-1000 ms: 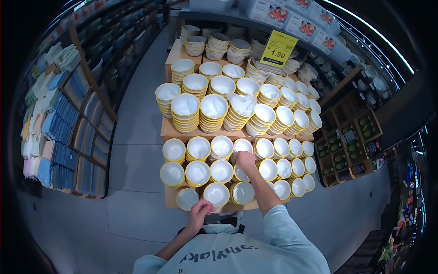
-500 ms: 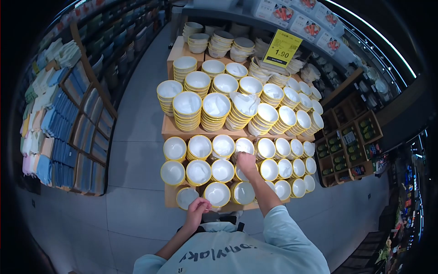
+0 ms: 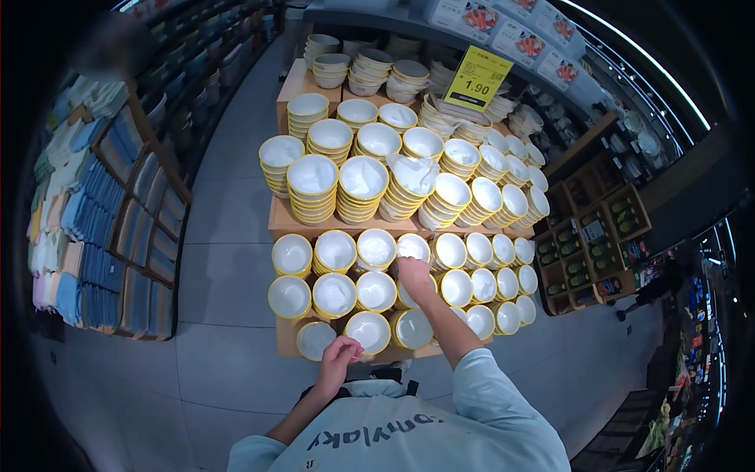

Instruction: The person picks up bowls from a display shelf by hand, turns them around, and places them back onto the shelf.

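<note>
Yellow-rimmed white bowls stand in stacks on a stepped wooden display. My right hand (image 3: 414, 275) reaches over the lower step, its closed fingers at the near rim of a white bowl (image 3: 413, 247) in the back row there. The fingertips are hidden, so I cannot tell what they grip. Lower down, my left hand (image 3: 340, 355) is closed with fingertips pinched together, between a front-row bowl (image 3: 316, 341) and another front bowl (image 3: 368, 331). Whatever is in that pinch is too small to make out.
More bowl stacks (image 3: 312, 174) fill the upper step, one covered by a crumpled plastic bag (image 3: 413, 171). A yellow price sign (image 3: 478, 81) stands behind them. Folded towels (image 3: 98, 204) fill a rack at left; a wooden crate shelf (image 3: 594, 232) stands at right.
The view has shifted slightly, so the display sits a little further left. Both hands keep nearly the same places: the right at the same bowl, the left by the front row.
</note>
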Demonstrator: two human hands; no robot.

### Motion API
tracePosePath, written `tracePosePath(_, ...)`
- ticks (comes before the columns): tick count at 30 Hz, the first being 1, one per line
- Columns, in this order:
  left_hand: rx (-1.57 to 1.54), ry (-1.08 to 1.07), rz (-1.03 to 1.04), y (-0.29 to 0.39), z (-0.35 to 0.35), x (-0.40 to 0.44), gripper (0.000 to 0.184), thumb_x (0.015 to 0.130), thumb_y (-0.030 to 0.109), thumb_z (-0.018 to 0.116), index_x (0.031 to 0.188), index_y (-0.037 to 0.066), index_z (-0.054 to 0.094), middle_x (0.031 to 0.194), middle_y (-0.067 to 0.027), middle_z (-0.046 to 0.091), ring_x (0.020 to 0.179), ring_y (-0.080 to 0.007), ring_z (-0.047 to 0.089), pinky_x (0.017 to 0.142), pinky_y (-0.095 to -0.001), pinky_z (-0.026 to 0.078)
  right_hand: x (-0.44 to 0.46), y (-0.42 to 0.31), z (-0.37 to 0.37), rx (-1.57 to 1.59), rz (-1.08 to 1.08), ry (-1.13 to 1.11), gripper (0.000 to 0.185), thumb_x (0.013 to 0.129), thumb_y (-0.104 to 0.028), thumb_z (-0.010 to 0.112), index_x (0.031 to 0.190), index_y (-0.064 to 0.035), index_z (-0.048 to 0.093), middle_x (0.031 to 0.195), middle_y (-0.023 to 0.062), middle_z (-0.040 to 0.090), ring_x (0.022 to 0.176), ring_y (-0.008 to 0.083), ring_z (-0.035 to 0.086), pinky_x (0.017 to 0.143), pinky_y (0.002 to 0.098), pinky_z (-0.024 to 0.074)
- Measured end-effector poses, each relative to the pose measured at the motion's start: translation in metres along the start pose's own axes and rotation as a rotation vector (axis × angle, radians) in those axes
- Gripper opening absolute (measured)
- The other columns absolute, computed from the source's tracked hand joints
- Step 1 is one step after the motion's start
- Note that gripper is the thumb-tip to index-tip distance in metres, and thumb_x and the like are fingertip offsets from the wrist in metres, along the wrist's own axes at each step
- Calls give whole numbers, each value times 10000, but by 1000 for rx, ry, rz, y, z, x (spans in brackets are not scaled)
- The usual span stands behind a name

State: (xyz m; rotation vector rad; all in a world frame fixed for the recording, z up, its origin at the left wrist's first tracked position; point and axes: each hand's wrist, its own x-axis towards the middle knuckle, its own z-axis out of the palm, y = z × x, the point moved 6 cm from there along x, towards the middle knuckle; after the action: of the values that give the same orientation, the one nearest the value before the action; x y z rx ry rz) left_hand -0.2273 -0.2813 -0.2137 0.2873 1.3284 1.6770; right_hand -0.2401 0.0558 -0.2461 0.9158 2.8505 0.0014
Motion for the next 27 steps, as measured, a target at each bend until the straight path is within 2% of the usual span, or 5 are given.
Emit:
tracePosePath(6,-1,52,28,5,-15,-2,122,1033,121,543,1066,48,635,1010,-41,692,942,-123,660,836,-267,519,-10,-10,-33,-10,-15,150,171,885,-173,676,954,-27,731,1021,173,707,994,331,684,829,450,576)
tracePosePath(8,-20,71,50,1,-23,1,121,1033,118,542,1066,48,635,1007,-43,692,938,-122,661,834,-268,521,-19,-19,-78,460,-125,437,251,873,-152,713,1079,-11,689,1106,177,647,982,360,661,857,493,551)
tracePosePath(15,-23,47,49,12,-12,-2,132,1028,101,523,1072,54,639,1001,-45,696,943,-127,664,832,-275,521,-7,-100,-226,451,-495,920,339,817,-89,787,1097,28,635,1149,181,560,1086,369,553,933,466,482)
tracePosePath(22,-28,32,89,4,-13,-6,131,1033,107,528,1082,48,635,1009,-48,690,951,-137,668,842,-279,524,50,-117,-201,318,-528,768,131,866,-107,718,942,-15,666,948,150,626,969,345,598,942,472,476)
tracePosePath(27,-84,125,93,2,-33,-14,132,1036,116,526,1073,52,635,1003,-50,688,934,-140,669,849,-282,525,57,-115,-193,209,-531,760,101,876,-134,704,909,-45,671,872,120,637,877,330,616,839,446,473)
